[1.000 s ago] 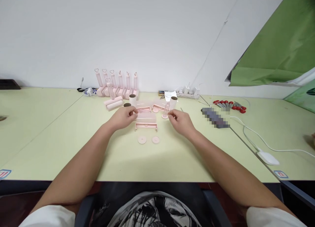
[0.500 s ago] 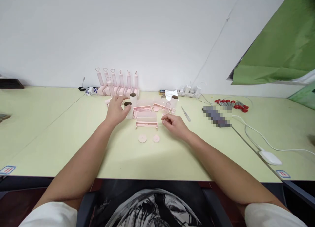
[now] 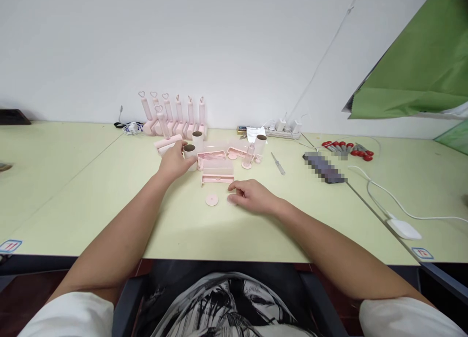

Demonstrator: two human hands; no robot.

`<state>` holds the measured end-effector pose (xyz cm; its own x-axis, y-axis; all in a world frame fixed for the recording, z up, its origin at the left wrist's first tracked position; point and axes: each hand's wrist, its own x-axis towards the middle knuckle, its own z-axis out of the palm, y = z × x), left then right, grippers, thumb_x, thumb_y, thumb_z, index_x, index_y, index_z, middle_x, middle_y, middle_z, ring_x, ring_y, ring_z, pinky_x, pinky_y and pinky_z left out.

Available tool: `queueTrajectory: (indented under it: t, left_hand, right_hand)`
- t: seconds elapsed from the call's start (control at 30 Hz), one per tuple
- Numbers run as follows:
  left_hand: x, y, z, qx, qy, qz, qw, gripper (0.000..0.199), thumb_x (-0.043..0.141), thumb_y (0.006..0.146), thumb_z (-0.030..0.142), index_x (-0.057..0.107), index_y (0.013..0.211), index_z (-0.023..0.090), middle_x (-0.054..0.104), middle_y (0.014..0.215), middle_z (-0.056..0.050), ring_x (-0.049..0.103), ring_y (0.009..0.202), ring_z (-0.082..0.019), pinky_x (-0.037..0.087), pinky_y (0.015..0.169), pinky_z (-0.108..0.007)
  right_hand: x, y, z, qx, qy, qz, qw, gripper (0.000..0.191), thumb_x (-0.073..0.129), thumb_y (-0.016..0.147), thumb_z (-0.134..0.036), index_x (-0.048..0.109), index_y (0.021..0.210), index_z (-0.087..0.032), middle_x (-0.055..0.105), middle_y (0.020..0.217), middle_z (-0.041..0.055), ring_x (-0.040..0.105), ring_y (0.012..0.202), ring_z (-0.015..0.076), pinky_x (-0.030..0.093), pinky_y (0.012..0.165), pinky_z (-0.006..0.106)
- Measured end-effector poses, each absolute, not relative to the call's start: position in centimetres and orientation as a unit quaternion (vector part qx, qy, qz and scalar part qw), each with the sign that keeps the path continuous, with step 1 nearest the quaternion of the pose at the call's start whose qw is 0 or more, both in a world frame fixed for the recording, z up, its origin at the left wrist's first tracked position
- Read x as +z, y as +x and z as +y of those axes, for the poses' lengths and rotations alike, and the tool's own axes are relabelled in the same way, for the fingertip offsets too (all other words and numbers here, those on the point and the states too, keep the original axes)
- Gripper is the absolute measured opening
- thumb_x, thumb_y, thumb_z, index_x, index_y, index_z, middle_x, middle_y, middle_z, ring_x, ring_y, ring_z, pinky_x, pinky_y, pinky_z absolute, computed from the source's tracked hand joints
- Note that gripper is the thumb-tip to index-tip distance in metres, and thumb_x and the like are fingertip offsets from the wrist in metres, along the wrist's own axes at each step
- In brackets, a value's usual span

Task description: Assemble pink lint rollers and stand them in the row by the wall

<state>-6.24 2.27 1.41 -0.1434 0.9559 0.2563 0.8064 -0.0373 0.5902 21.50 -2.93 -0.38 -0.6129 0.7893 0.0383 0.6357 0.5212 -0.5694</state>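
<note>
My left hand (image 3: 176, 161) is closed around the nearer of two upright white paper rolls with brown cardboard cores, its thumb across the front of the roll (image 3: 190, 149). The other roll (image 3: 198, 136) stands just behind. My right hand (image 3: 253, 195) is low over the table, thumb and forefinger apart, covering the spot of the right-hand pink disc, which is mostly hidden. Left of its fingertips lies a flat pink disc (image 3: 211, 200). Beyond that are a pink trough-shaped part (image 3: 218, 179) and a translucent cover (image 3: 218, 168). A clear pink handle (image 3: 249, 156) stands upright on a round base.
Several assembled pink rollers with upright handles (image 3: 179, 110) stand by the wall. A third paper roll (image 3: 260, 142), a screwdriver (image 3: 278, 164) and a blurred dark phone (image 3: 323, 167) are to the right. Further right are red-capped items (image 3: 361, 153) and a white charger (image 3: 403, 228).
My left hand has lowered and closed around the near paper roll. My right hand has moved away from the upright clear handle, toward me and left, over the right-hand disc.
</note>
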Motion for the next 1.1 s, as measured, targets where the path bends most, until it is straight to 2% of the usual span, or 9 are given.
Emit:
queueTrajectory:
  t: [0.17,0.37,0.6,0.83,0.9,0.97,1.03,1.1]
  left_hand:
    - [1.5,-5.9,2.0,0.318,0.638,0.691,0.124,0.048,0.065,0.073,0.045,0.058,0.113,0.021,0.067,0.109,-0.008,0.063,0.099,-0.026,0.048,0.082,-0.034]
    - [1.6,-5.9,2.1,0.312,0.621,0.707,0.13,0.047,0.069,0.068,0.048,0.058,0.104,0.019,0.066,0.103,-0.008,0.063,0.093,-0.026,0.047,0.075,-0.034]
    - [1.8,-6.1,2.0,0.408,0.621,0.659,0.114,0.046,0.071,0.069,0.046,0.058,0.106,0.022,0.068,0.103,-0.005,0.063,0.095,-0.022,0.048,0.082,-0.033]
    - [2.8,-4.8,0.5,0.482,0.652,0.58,0.081,0.042,0.066,0.076,0.047,0.061,0.108,0.02,0.067,0.098,-0.004,0.061,0.086,-0.018,0.049,0.076,-0.029]
    - [3.1,-4.2,-0.2,0.474,0.684,0.547,0.092,0.043,0.064,0.077,0.047,0.061,0.109,0.019,0.066,0.098,-0.004,0.06,0.084,-0.017,0.048,0.073,-0.028]
    - [3.3,-3.6,-1.0,0.444,0.727,0.51,0.119,0.043,0.062,0.077,0.046,0.061,0.11,0.018,0.066,0.1,-0.004,0.06,0.084,-0.018,0.048,0.072,-0.028]
    - [3.6,-3.0,-1.7,0.39,0.773,0.477,0.155,0.042,0.062,0.076,0.044,0.062,0.109,0.019,0.067,0.101,-0.004,0.06,0.084,-0.018,0.048,0.072,-0.028]
    - [3.6,-2.3,-2.2,0.331,0.808,0.449,0.188,0.042,0.063,0.075,0.044,0.063,0.109,0.019,0.067,0.1,-0.004,0.061,0.083,-0.019,0.048,0.072,-0.029]
  right_hand:
    - [-0.3,21.3,-3.1,0.231,-0.438,-0.866,0.075,0.05,0.065,0.082,-0.054,0.064,0.118,-0.019,0.064,0.073,0.0021,0.056,0.066,0.0169,0.032,0.058,0.026]
    - [-0.4,21.2,-3.2,0.201,-0.445,-0.871,0.053,0.027,0.065,0.082,-0.042,0.063,0.099,-0.021,0.066,0.078,0.0036,0.055,0.065,0.017,0.029,0.056,0.027]
    - [-0.1,21.2,-3.3,0.216,-0.444,-0.867,0.065,0.022,0.065,0.08,-0.039,0.059,0.09,-0.021,0.063,0.074,0.0015,0.051,0.062,0.0153,0.028,0.056,0.026]
    - [0.0,21.8,-3.1,0.312,-0.427,-0.836,0.146,0.02,0.064,0.08,-0.038,0.053,0.078,-0.021,0.051,0.065,-0.0044,0.044,0.058,0.0114,0.031,0.055,0.025]
    - [-0.2,22.1,-2.8,0.337,-0.404,-0.83,0.184,0.017,0.062,0.081,-0.036,0.058,0.084,-0.02,0.048,0.065,-0.0055,0.043,0.058,0.0107,0.033,0.055,0.024]
    - [-0.4,22.4,-2.5,0.346,-0.371,-0.83,0.233,0.021,0.061,0.083,-0.035,0.063,0.097,-0.019,0.048,0.066,-0.0053,0.043,0.059,0.0105,0.034,0.057,0.024]
    - [-0.6,22.7,-2.3,0.345,-0.336,-0.828,0.287,0.028,0.059,0.086,-0.036,0.066,0.108,-0.019,0.052,0.071,-0.0032,0.045,0.061,0.0109,0.037,0.06,0.025]
    - [-0.7,22.8,-2.1,0.346,-0.318,-0.813,0.343,0.03,0.059,0.087,-0.04,0.066,0.108,-0.019,0.056,0.075,-0.0011,0.048,0.063,0.0115,0.039,0.061,0.026]
